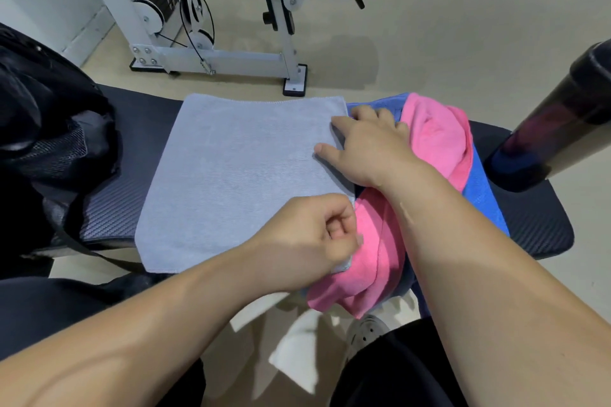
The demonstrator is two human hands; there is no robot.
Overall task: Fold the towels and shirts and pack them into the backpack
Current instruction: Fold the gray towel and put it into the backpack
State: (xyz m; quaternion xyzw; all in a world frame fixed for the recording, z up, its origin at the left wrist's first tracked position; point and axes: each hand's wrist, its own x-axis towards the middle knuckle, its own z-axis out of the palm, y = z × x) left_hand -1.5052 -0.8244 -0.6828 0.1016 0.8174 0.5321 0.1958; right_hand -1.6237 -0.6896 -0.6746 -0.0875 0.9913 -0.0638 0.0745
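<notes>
Bright, even indoor light; soft shadows, wide-angle bending at edges.

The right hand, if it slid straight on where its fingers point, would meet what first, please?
Only the flat grey microfibre towel under it; beyond that, probably the black mesh backpack.

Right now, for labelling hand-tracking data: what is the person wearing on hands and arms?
Nothing visible: the left hand and right hand are bare, no gloves, rings or watch, and both forearms are bare to the frame's edge, no sleeve showing.
</notes>
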